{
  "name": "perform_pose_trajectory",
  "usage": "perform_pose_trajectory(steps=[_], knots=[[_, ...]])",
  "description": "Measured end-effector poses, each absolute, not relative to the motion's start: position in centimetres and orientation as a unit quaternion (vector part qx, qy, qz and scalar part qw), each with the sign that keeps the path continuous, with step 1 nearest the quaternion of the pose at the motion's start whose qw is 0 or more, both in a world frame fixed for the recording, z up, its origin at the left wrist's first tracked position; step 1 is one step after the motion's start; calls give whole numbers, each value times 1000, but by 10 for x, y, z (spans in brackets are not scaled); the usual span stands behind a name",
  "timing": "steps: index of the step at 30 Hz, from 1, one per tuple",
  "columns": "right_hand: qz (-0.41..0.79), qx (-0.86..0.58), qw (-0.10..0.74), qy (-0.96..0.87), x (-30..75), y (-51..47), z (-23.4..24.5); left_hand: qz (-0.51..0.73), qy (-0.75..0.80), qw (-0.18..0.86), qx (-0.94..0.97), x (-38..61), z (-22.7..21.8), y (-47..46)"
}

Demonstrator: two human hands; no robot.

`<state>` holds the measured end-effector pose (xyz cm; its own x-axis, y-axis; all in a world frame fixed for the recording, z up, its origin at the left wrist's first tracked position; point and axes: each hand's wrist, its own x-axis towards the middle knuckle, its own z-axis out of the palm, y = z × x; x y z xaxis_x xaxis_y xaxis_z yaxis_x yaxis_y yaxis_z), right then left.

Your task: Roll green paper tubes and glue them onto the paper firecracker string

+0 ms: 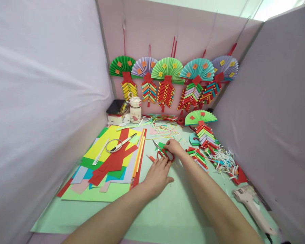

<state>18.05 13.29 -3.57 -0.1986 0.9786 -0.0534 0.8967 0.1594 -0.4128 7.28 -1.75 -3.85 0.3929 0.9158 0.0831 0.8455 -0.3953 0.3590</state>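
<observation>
A pair of scissors (pixel 169 157) with red handles lies on the table, its blades apart and pointing away to the left. My left hand (pixel 158 176) rests flat on the table, fingers stretched out and fingertips at the near side of the scissors' handles. My right hand (pixel 175 147) is closed in a pinch just beyond the handles, at the edge of a small piece of green paper (pixel 161 145). That paper lies partly behind the scissors. Left of the handles, a thin red pen-like stick (pixel 150 158) points toward the left.
At left, coloured paper sheets (pixel 91 190) carry a craft knife (pixel 100 152), a silver ring (pixel 107 146) and a pen-like knife (pixel 128 138). A cup (pixel 135 113) stands behind. Paper scraps (pixel 165 130), rolled-paper strings (pixel 198 156) and a glue gun (pixel 254 206) lie around. Fan ornaments (pixel 167 69) hang behind.
</observation>
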Motion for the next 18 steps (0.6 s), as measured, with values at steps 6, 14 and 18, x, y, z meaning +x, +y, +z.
perform_pose_trajectory(steps=[6,14,18], knots=[[85,-598,315,-732,191,116,-13,196,526,169,810,70,-41,-18],[10,-359,443,-821,210,36,-18,509,393,692,328,57,-13,-10],[92,-313,424,-845,209,15,-29,566,358,714,203,51,-11,-5]])
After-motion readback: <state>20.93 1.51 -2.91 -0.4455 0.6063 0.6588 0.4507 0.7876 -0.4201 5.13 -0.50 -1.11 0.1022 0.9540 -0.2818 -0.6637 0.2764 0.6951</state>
